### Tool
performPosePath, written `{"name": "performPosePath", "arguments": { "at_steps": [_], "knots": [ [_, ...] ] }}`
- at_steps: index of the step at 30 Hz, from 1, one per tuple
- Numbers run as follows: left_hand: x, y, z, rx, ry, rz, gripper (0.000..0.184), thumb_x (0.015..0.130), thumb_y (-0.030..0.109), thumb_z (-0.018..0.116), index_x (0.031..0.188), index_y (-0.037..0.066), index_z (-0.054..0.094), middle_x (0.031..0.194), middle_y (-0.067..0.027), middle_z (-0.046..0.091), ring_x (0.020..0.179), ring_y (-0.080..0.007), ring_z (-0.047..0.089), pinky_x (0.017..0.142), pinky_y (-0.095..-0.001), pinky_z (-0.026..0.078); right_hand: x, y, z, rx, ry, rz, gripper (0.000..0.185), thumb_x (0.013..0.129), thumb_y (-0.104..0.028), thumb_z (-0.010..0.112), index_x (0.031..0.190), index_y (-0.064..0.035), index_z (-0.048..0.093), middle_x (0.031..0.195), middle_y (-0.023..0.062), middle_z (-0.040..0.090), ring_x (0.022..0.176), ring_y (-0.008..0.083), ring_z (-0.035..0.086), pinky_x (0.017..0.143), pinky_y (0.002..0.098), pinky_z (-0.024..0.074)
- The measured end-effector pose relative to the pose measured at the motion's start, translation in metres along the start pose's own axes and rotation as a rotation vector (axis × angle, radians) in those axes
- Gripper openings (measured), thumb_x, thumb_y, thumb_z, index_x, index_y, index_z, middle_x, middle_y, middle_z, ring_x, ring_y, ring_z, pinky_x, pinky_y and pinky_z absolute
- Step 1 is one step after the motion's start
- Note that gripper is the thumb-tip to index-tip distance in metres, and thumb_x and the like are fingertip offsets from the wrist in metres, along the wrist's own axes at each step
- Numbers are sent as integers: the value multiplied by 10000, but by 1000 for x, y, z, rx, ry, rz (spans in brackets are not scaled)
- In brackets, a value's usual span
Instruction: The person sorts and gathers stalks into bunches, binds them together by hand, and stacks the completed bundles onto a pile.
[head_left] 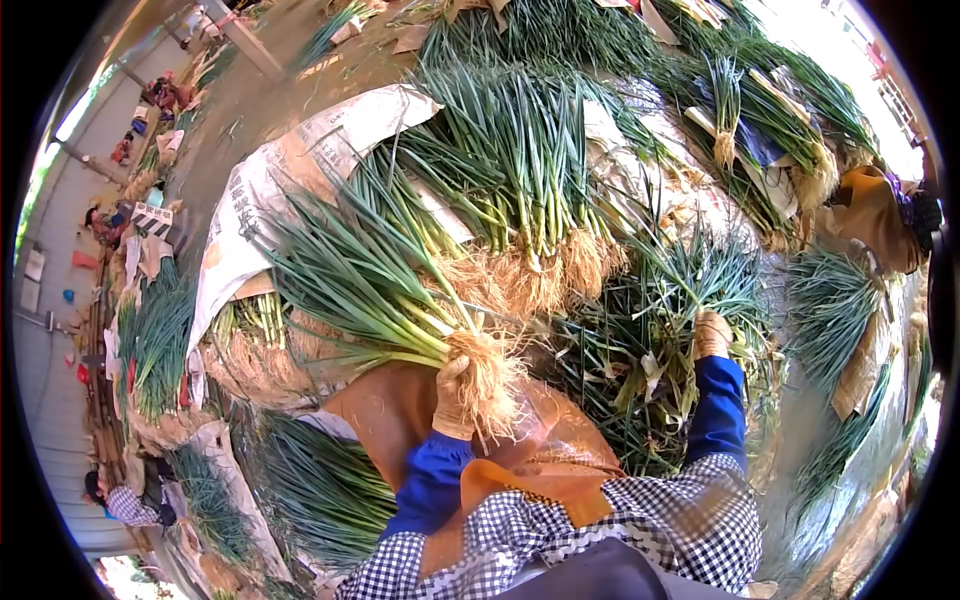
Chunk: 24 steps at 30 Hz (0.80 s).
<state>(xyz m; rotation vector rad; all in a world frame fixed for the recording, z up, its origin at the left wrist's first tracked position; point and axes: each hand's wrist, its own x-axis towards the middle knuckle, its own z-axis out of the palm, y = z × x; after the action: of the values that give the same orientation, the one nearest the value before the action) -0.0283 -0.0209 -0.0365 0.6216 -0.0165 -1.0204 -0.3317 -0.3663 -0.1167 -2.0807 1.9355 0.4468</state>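
The leafy bunch (395, 315) is probably running its greatest risk at the edges: its stalks are fanning out widely while the left hand (453, 395) is clamping them only near the root end, so outer stalks could be slipping free if that grip were loosening. The shaggy roots (492, 380) are hanging in loose strands just below the root ends of the laid-out row (515, 170), so a sideways swing could be snagging the two together, and the long leaf tips, spreading toward the printed sack (300, 160), could be bending or creasing against it. On the other side, the right hand (712, 335) is resting at the lower edge of a green clump (725, 285), beside the heap of loose leaves (625, 380); a hard pull there could be tearing thin leaves or dragging scraps along. Its fingers are not showing clearly, so whether they are closing on anything I cannot tell. As for position, the bunch is lying inside the left hand's grasp, its stalks stretching up and to the left, its roots spilling to the right of the fingers, above the brown apron (375, 410) and well apart from the right hand.
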Motion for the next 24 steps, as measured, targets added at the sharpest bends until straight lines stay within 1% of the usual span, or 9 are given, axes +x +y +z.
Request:
{"name": "performPosePath", "arguments": {
  "at_steps": [3, 5, 7, 11, 13, 16, 18, 21, 24],
  "knots": [
    [1, -1, 11, -22, -39, 30, 505, 712, 180, 568, 1171, 14, 439, 926, -129, 578, 720, -214, 592, 605, -308, 524, -51, -56, -65, 163, 637, -375, 361, 815, -372, 550, 1059, -106, 577, 1035, 143, 578, 940, 284, 546, 789, 386, 436],
    [-1, 0, 15, -48, -81, 39, 526, 716, 176, 564, 1197, 16, 424, 928, -122, 578, 725, -214, 592, 621, -311, 524, -65, -148, -77, 303, 516, -605, 160, 797, -225, 560, 858, -79, 577, 728, 98, 585, 702, 247, 578, 624, 368, 457],
    [-1, -4, 27, -109, -6, -22, 503, 728, 158, 551, 1197, 23, 430, 944, -121, 579, 778, -220, 593, 679, -327, 527, -64, -220, -65, 559, 284, -787, 391, 832, -436, 541, 947, -70, 612, 842, 142, 629, 720, 272, 600, 627, 346, 471],
    [0, -10, 7, -79, -94, -113, 432, 729, 116, 532, 1133, -19, 461, 1003, -155, 580, 846, -241, 603, 753, -365, 517, -35, -308, -70, 409, 112, -831, 521, 791, -519, 545, 872, -10, 616, 845, 180, 618, 804, 329, 584, 722, 386, 445],
    [-5, -11, 28, -92, -111, -83, 419, 725, 84, 525, 1123, -31, 467, 1004, -142, 584, 878, -238, 594, 814, -355, 500, -22, -307, -61, 630, 145, -793, 509, 790, -510, 550, 804, -4, 603, 769, 179, 607, 740, 327, 572, 682, 381, 442],
    [6, -29, 13, -71, -137, -30, 423, 714, 50, 543, 1128, -10, 478, 980, -97, 588, 864, -203, 590, 805, -324, 493, -71, -273, -79, 469, 118, -785, 462, 760, -497, 580, 762, -35, 601, 741, 186, 593, 743, 348, 568, 662, 413, 439],
    [13, -42, 9, -89, -158, -229, 398, 732, 31, 542, 1125, 11, 481, 1058, -111, 562, 964, -213, 558, 851, -360, 469, -100, -250, -67, 360, 259, -883, 477, 771, -511, 564, 687, -41, 550, 676, 187, 558, 670, 354, 552, 610, 419, 431],
    [14, -76, 24, -5, -127, -265, 317, 750, 12, 555, 1065, 2, 519, 946, -100, 601, 865, -212, 596, 811, -351, 492, -131, -242, -35, 343, 365, -854, 365, 827, -430, 523, 730, -85, 593, 634, 123, 572, 616, 293, 564, 549, 389, 435],
    [11, -101, 11, -97, 48, -292, 327, 729, -14, 570, 1052, 7, 527, 924, -88, 605, 871, -218, 595, 815, -356, 491, -112, -227, 9, -69, 746, -986, 131, 834, -339, 496, 882, -243, 571, 514, -27, 462, 359, 161, 449, 334, 309, 340]
  ]
}}
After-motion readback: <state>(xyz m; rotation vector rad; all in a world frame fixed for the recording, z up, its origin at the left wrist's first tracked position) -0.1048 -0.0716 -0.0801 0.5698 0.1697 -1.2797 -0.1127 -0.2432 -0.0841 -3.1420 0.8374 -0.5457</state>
